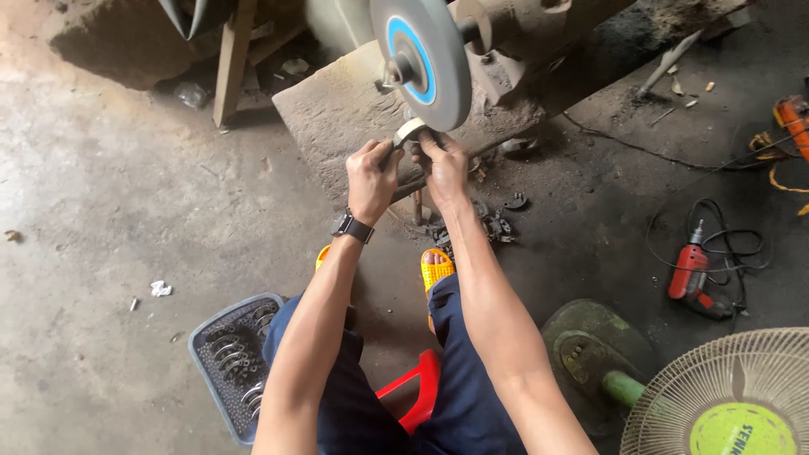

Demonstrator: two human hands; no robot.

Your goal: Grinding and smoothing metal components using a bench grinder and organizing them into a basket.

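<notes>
Both forearms reach out over dark blue trousers and a red stool (415,389) toward a grinding wheel (421,59) mounted above a stone block (337,118). Just under the wheel's lower edge, the left hand (372,179) and the right hand (444,168) each pinch one end of a small curved metal piece (410,131), fingers closed tight on it, holding it up against or just beside the rim of the wheel; whether it touches cannot be told. A black watch (352,226) sits on the left wrist. Orange sandals (436,268) rest on the concrete floor (109,219) below the hands, near a scatter of dark metal scraps (497,223).

By the left knee stands a grey basket (236,362) of similar metal rings. On the right side of the floor lie a red drill (693,274) with its black cord, and a green fan (725,396) at the bottom right corner.

As I judge it, the fingertips are very close to the wheel: if the piece catches or slips, bare fingers could meet the abrasive rim, or the piece could be thrown. Sparks and grit would fall on bare arms and open sandals.
</notes>
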